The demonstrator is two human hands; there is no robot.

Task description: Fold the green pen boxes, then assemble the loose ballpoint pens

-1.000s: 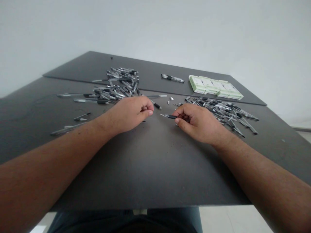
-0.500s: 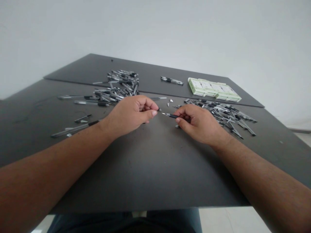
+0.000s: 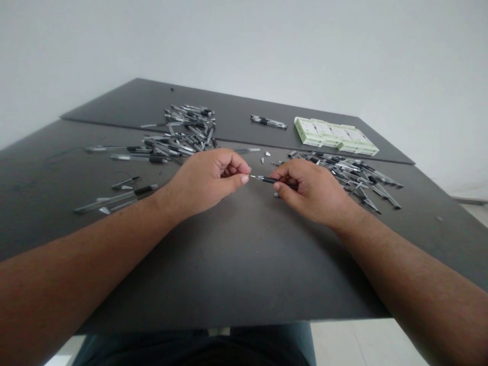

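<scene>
My right hand (image 3: 310, 193) pinches a black pen body (image 3: 269, 179) with a silver tip, which points left. My left hand (image 3: 206, 180) sits just beside that tip, its thumb and fingers pinched on a tiny dark pen part that barely shows (image 3: 250, 170). A heap of disassembled black-and-clear pens (image 3: 183, 137) lies beyond my left hand. Another heap (image 3: 343, 175) spreads just past my right hand. Small conical pen tips (image 3: 267, 153) lie on the tabletop between the heaps.
Two dark boards form the tabletop (image 3: 229, 269), with a seam running across it. Loose pens (image 3: 116, 199) lie at the left. A short row of pens (image 3: 269, 121) and pale green boxes (image 3: 335, 134) stand at the far side.
My hands have drawn closer, and the left fingertips have moved right to the pen's silver tip. The view has shifted slightly.
</scene>
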